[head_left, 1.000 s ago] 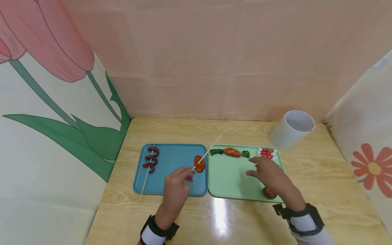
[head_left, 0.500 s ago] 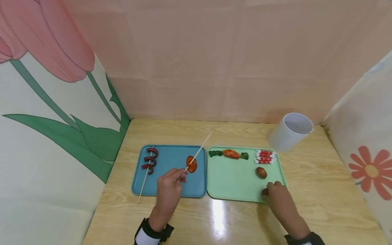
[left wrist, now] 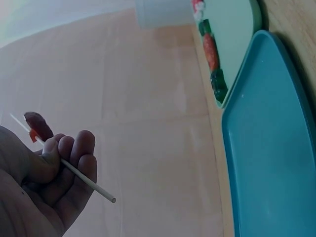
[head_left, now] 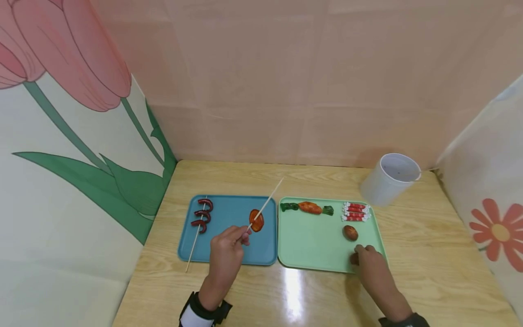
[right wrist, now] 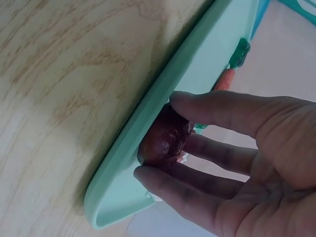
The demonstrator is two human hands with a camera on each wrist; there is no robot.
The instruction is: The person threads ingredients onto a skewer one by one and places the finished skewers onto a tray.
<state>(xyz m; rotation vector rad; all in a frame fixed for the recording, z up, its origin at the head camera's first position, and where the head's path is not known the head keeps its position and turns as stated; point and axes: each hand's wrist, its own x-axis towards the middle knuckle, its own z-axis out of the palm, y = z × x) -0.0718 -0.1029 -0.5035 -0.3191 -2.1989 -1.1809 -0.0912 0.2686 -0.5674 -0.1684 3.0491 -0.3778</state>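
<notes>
The brown meatball [right wrist: 165,140] sits pinched between the thumb and fingers of the right hand [head_left: 373,268], just over the near rim of the green tray [head_left: 314,245]; in the head view only a sliver of it shows at the fingertips. The left hand [head_left: 224,252] is curled round the lower part of a thin wooden skewer [head_left: 263,206], pinching it between thumb and fingers, and it hovers over the near half of the blue tray [head_left: 229,218], which lies just left of the green one with their edges almost touching. An orange slice [head_left: 256,220] is threaded on the skewer just beyond the left fingertips, and the stick's bare tip slants away to the right past the far edge of the blue tray. A little beyond the right hand a second brown ball [head_left: 350,232] rests on the green tray. Farther off, along that tray's far edge, lie a bundle of red-and-white sticks [head_left: 355,211] and, to their left, an orange piece [head_left: 309,207] flanked by green pieces [head_left: 288,206]. To the left of the left hand, a finished skewer [head_left: 200,219] with dark red curved pieces lies across the blue tray's left side. Farthest, beyond the right hand, a white cup [head_left: 390,179] lies tilted on the wooden table [head_left: 286,290].
</notes>
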